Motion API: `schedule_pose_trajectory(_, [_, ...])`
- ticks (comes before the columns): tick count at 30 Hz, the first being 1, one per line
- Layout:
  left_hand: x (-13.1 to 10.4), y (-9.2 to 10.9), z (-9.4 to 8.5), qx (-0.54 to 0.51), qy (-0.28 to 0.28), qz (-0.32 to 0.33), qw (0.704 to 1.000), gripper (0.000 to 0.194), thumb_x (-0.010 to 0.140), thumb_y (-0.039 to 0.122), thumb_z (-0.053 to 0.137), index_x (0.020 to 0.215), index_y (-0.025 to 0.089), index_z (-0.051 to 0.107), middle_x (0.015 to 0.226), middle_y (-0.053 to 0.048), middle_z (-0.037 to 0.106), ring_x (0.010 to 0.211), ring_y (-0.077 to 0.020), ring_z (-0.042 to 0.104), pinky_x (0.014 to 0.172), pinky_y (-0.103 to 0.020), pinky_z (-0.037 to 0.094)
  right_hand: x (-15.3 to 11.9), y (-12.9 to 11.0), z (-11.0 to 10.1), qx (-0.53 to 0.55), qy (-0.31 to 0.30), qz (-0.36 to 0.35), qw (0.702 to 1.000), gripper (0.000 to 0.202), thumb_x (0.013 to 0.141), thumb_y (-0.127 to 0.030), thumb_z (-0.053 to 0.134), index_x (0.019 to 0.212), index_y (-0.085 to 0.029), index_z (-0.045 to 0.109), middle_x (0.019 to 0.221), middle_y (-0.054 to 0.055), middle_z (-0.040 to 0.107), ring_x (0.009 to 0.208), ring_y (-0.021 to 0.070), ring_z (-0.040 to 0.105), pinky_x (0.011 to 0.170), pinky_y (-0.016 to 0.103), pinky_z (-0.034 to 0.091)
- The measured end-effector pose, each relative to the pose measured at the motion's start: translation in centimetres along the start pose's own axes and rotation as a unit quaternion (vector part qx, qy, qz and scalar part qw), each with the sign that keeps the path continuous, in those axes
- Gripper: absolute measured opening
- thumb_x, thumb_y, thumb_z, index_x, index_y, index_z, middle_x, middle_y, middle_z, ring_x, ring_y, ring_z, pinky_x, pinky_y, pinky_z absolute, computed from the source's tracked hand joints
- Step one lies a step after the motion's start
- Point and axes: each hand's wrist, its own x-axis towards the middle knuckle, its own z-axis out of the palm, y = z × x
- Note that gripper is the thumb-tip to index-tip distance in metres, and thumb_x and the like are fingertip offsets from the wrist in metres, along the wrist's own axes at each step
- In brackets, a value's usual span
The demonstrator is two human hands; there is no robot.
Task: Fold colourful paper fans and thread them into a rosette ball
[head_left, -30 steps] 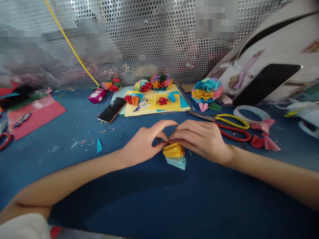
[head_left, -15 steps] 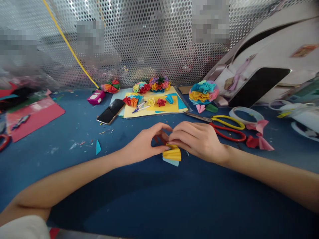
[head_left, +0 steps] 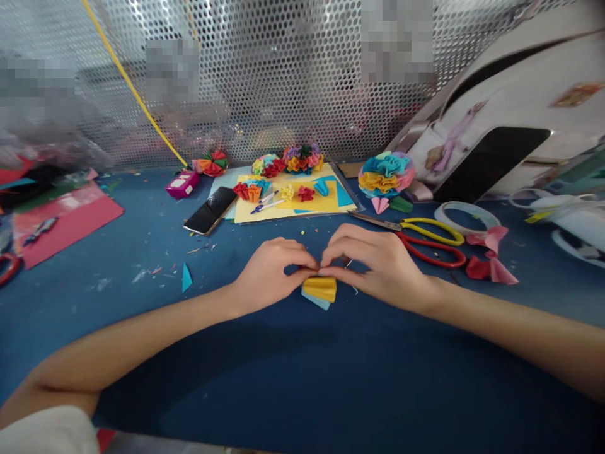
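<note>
Both hands meet over the middle of the blue table, thumbs and fingers pinched together at one spot. Between them is a pleated paper fan (head_left: pixel 320 289), yellow on top with light blue paper showing under it. My left hand (head_left: pixel 278 271) pinches its gathered upper end from the left. From the right, my right hand (head_left: pixel 378 265) pinches the same end, and a thin pale strand shows near its fingers. The fingertips cover the pinched part, so what binds it there is hidden. The fan's wide edge points toward me.
Scissors (head_left: pixel 432 243) with yellow and red handles lie right of my hands, near a tape roll (head_left: pixel 467 217) and pink paper pieces (head_left: pixel 494 255). Behind are a phone (head_left: pixel 211 211), yellow paper sheets (head_left: pixel 293 214), paper flowers (head_left: pixel 385 174) and a leaning dark tablet (head_left: pixel 491 165).
The yellow and blue fan has shifted slightly left and turned. My right-hand fingers have spread into a wider arch, and the left fingers have closed in toward the fan's pinched end.
</note>
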Motion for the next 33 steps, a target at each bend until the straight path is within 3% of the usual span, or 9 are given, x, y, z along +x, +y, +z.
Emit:
schedule_pose_trajectory(2, [0.1, -0.5, -0.1, 0.034, 0.009, 0.039, 0.999, 0.016, 0.095, 0.017, 0.066, 0.09, 0.023, 0.081, 0.083, -0.002, 0.079, 0.079, -0.0174, 0.071, 0.077, -0.031, 0.046, 0.4, 1.2, -1.0, 0.058, -0.03, 0.041, 0.997, 0.013, 0.1, -0.029, 0.066, 0.091, -0.02, 0.069, 0.085, 0.001, 0.067, 0.071, 0.0122, 0.064, 0.064, 0.023, 0.049])
schedule_pose_trajectory(5, [0.2, -1.3, -0.3, 0.072, 0.038, 0.075, 0.994, 0.019, 0.097, 0.018, 0.063, 0.097, 0.023, 0.081, 0.085, -0.004, 0.08, 0.079, -0.0181, 0.071, 0.077, -0.033, 0.046, 0.5, 3.5, -2.7, 0.038, -0.214, 0.019, 0.976, 0.01, 0.101, -0.027, 0.063, 0.1, -0.025, 0.073, 0.096, 0.0, 0.072, 0.08, 0.014, 0.068, 0.069, 0.025, 0.049])
schedule_pose_trajectory(7, [0.2, -1.7, -0.4, 0.082, 0.065, 0.079, 0.991, 0.018, 0.097, 0.018, 0.064, 0.098, 0.022, 0.081, 0.085, -0.005, 0.08, 0.077, -0.0182, 0.07, 0.078, -0.033, 0.047, 0.1, 4.5, -3.3, 0.003, -0.297, -0.009, 0.955, 0.008, 0.099, -0.028, 0.065, 0.105, -0.027, 0.071, 0.1, -0.001, 0.073, 0.089, 0.0167, 0.07, 0.068, 0.026, 0.046])
schedule_pose_trajectory(10, [0.3, -2.2, -0.5, 0.08, 0.098, 0.079, 0.989, 0.015, 0.097, 0.019, 0.066, 0.098, 0.02, 0.081, 0.082, -0.004, 0.08, 0.074, -0.0171, 0.069, 0.077, -0.032, 0.05, -0.4, 4.3, -3.2, -0.029, -0.336, -0.006, 0.941, 0.009, 0.101, -0.021, 0.059, 0.099, -0.023, 0.067, 0.096, 0.001, 0.072, 0.088, 0.0182, 0.068, 0.066, 0.027, 0.043])
schedule_pose_trajectory(13, [0.5, -2.5, -0.4, 0.074, 0.122, 0.088, 0.986, 0.013, 0.096, 0.019, 0.068, 0.096, 0.019, 0.081, 0.08, -0.004, 0.079, 0.072, -0.0162, 0.068, 0.073, -0.03, 0.051, -0.2, 3.3, -2.9, -0.026, -0.368, 0.0, 0.93, 0.022, 0.105, -0.018, 0.048, 0.089, -0.021, 0.065, 0.088, 0.002, 0.069, 0.082, 0.0187, 0.065, 0.071, 0.03, 0.042])
schedule_pose_trajectory(20, [0.6, -2.8, -0.2, 0.061, 0.132, 0.084, 0.986, 0.013, 0.094, 0.015, 0.069, 0.095, 0.018, 0.082, 0.08, -0.004, 0.079, 0.072, -0.0154, 0.069, 0.07, -0.028, 0.052, 0.0, 3.1, -2.7, 0.012, -0.376, -0.012, 0.927, 0.026, 0.108, -0.023, 0.045, 0.09, -0.02, 0.064, 0.089, 0.003, 0.068, 0.08, 0.0183, 0.061, 0.077, 0.033, 0.041])
schedule_pose_trajectory(27, [0.5, -3.0, -0.3, 0.05, 0.135, 0.095, 0.985, 0.014, 0.094, 0.014, 0.069, 0.096, 0.018, 0.082, 0.081, -0.005, 0.079, 0.073, -0.0151, 0.07, 0.07, -0.028, 0.053, -0.9, 1.2, -0.1, -0.035, -0.3, -0.053, 0.952, 0.023, 0.108, -0.021, 0.046, 0.097, -0.018, 0.066, 0.091, 0.004, 0.07, 0.083, 0.0183, 0.062, 0.074, 0.031, 0.043])
schedule_pose_trajectory(31, [0.5, -3.0, -0.3, 0.056, 0.136, 0.097, 0.984, 0.014, 0.094, 0.014, 0.069, 0.095, 0.018, 0.082, 0.078, -0.004, 0.078, 0.07, -0.0148, 0.069, 0.068, -0.027, 0.053, -0.4, 1.1, -1.2, -0.059, -0.296, -0.101, 0.948, 0.027, 0.108, -0.015, 0.04, 0.093, -0.018, 0.062, 0.095, 0.006, 0.071, 0.083, 0.0189, 0.062, 0.073, 0.032, 0.042])
schedule_pose_trajectory(33, [0.5, -3.0, -0.2, 0.061, 0.136, 0.108, 0.983, 0.014, 0.094, 0.014, 0.068, 0.094, 0.018, 0.082, 0.077, -0.004, 0.078, 0.07, -0.0145, 0.068, 0.068, -0.027, 0.053, 0.2, 1.4, -2.4, -0.041, -0.293, -0.06, 0.953, 0.024, 0.109, -0.022, 0.041, 0.094, -0.019, 0.06, 0.09, 0.004, 0.07, 0.078, 0.0177, 0.062, 0.068, 0.03, 0.041])
